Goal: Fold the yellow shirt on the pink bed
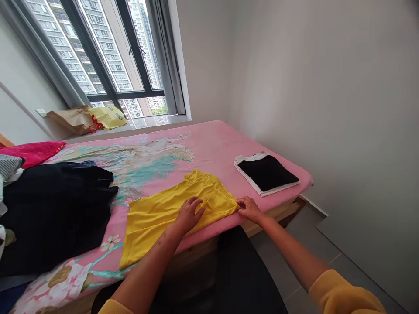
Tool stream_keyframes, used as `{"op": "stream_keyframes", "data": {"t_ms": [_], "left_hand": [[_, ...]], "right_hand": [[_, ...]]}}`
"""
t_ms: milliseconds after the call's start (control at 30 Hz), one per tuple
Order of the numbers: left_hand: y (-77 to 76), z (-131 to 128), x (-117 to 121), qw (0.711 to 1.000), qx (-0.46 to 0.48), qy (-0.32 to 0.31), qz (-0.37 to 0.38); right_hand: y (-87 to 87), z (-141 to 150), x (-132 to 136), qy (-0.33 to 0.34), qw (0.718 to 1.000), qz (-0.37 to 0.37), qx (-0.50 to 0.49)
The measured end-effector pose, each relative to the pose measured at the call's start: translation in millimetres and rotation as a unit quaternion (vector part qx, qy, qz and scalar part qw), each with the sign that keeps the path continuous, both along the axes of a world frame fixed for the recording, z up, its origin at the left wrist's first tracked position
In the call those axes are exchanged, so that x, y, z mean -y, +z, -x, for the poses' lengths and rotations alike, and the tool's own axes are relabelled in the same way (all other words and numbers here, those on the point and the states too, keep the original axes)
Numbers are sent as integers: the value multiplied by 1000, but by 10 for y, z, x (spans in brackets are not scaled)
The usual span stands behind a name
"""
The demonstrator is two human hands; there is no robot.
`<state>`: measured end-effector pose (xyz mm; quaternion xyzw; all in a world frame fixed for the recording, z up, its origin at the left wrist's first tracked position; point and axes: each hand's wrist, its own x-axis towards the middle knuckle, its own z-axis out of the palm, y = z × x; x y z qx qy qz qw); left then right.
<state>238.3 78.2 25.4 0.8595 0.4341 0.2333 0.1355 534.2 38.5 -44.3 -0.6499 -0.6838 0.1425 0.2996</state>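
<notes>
A yellow T-shirt [157, 218] lies spread along the near edge of the bed, its collar toward the far side and its hem at the left. My left hand [190, 214] rests over the middle of the shirt, fingers stretched out and apart. At the shirt's right corner, by the sleeve, my right hand [250, 209] pinches the fabric between thumb and fingers. Some small wrinkles run across the shirt near both hands.
A neat stack of folded clothes [268, 172], black on top, sits at the bed's right. On the left is a heap of dark clothes [59, 209] beside a red cushion [36, 152]. Bags, brown [72, 120] and yellow [109, 117], lie on the windowsill.
</notes>
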Motion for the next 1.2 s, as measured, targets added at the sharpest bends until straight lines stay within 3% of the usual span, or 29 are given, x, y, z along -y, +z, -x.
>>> {"op": "stream_keyframes", "data": {"t_ms": [100,200,367,600,800,967,1100,1200], "left_hand": [[-26,-305,-259,998,-34,14,45],[-48,-453,-413,996,-47,22,74],[-98,-391,-481,995,-6,60,78],[-225,-352,-512,991,8,60,123],[-221,-391,-489,988,29,95,120],[-255,25,-150,991,33,126,23],[-340,694,251,983,-2,172,-63],[-418,1292,491,973,-40,215,-72]], "right_hand": [[26,-23,-32,10,1000,6,-4],[57,-41,-62,28,999,14,7],[81,-87,-92,38,999,29,11],[158,-143,-88,62,997,47,10],[131,-106,-61,52,999,8,-1],[28,-58,-13,24,998,-36,-34],[-21,-56,19,27,998,-46,-44],[-45,-55,46,31,997,-47,-46]]}}
